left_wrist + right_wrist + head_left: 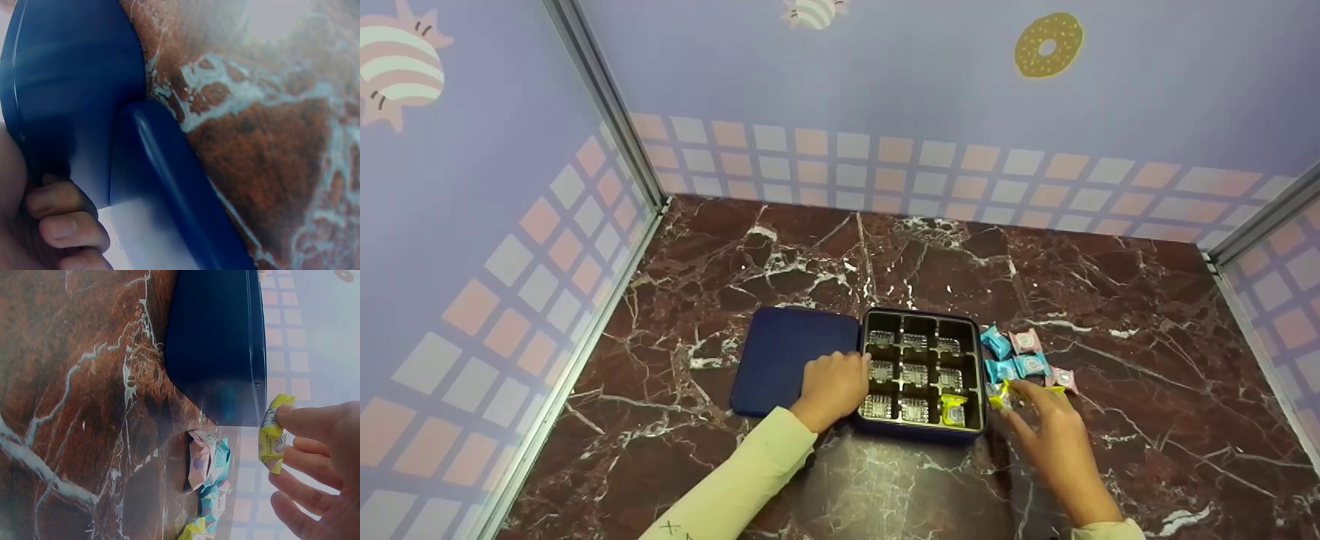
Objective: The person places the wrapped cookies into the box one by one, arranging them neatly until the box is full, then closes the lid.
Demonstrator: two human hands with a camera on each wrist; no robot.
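Observation:
A dark blue box (919,430) stands on the marbled surface, its blue lid (791,345) lying open at its left. Inside is a tray divided into several compartments; a yellow-wrapped candy (954,412) occupies the front right one. My left hand (834,384) grips the box's left edge, fingers curled at the rim beside the lid. Just right of the box, my right hand (1054,427) pinches another yellow-wrapped candy (273,439) between thumb and fingers, above the surface. Part of a further yellow candy (194,530) shows in the right wrist view, mostly hidden by my right hand in the head view.
Right of the box lie several wrapped candies, among them a blue one (996,342), a pink one (1024,341) and another pink one (1063,379). Patterned purple panels (885,90) wall in the back and both sides of the marbled surface (930,255).

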